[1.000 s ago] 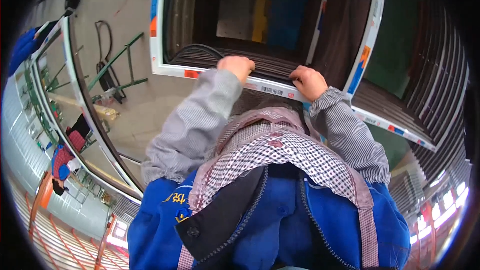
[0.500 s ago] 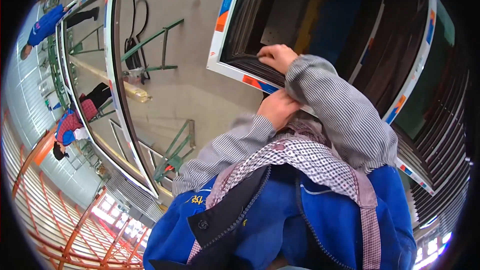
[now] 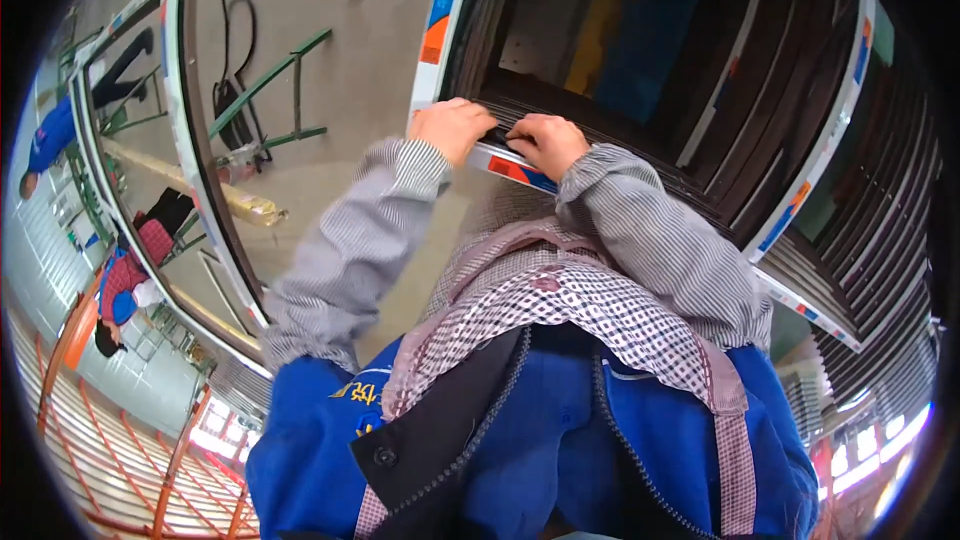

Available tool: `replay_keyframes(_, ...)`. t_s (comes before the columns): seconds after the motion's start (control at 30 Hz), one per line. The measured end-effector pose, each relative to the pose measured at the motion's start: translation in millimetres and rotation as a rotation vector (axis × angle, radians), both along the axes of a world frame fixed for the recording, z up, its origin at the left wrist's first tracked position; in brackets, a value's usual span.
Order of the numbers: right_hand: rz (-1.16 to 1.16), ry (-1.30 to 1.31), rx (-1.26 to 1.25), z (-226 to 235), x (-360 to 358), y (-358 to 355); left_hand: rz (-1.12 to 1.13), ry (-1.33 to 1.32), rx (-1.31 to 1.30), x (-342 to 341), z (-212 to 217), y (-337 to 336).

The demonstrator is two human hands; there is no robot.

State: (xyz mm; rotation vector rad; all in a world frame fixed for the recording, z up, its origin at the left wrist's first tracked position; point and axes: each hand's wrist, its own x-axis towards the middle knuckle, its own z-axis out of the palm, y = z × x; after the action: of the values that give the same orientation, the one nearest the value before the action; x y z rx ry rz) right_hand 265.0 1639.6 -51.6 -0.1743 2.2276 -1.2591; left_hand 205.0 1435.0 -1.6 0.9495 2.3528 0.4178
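Observation:
In front of me a window frame (image 3: 424, 86) with white film on its edges and dark profiles inside stands at an angle. My left hand (image 3: 453, 128) is closed over the near left corner, fingertips on a short black rubber strip (image 3: 496, 136). Beside it, my right hand (image 3: 550, 143) pinches the same strip along the near edge, a small gap between the two hands. Both thumbs are partly hidden, and the strip's ends are covered by my fingers.
To the left stands another large frame (image 3: 190, 130) with glass. Behind it are green metal trestles (image 3: 297, 90), a yellow-wrapped bundle (image 3: 255, 206) and a black strap (image 3: 235, 105) on the floor. Two people work at the far left. Stacked dark profiles (image 3: 893, 210) line the right.
My left hand has moved up and forward from beneath my right forearm to the frame's corner. My right hand stays near the corner, a little lower. The view has shifted slightly.

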Motion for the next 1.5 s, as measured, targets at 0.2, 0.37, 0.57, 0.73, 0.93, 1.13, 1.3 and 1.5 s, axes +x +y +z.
replay_keyframes(0.2,-0.362,0.152,0.138,30,43,14,-0.291,-0.179,-0.326,-19,-11,14)
replay_keyframes(0.37,-0.511,-0.016,0.067,37,58,44,-0.170,-0.416,-0.176,-29,4,40)
replay_keyframes(0.57,-0.267,-0.168,0.206,37,46,55,-0.308,-0.372,-0.456,-12,-4,65)
replay_keyframes(0.73,-0.149,-0.089,0.305,44,44,56,-0.392,-0.304,-0.589,-13,7,84)
replay_keyframes(0.93,-0.134,-0.168,0.211,28,45,60,-0.372,-0.421,-0.630,-26,2,87)
replay_keyframes(1.13,-0.175,-0.267,0.169,30,40,60,-0.477,-0.333,-0.708,-24,15,96)
replay_keyframes(1.3,-0.149,-0.086,0.240,31,45,55,-0.550,-0.268,-0.699,-8,11,93)
replay_keyframes(1.5,-0.150,0.024,0.279,27,53,50,-0.550,-0.142,-0.545,-3,9,82)
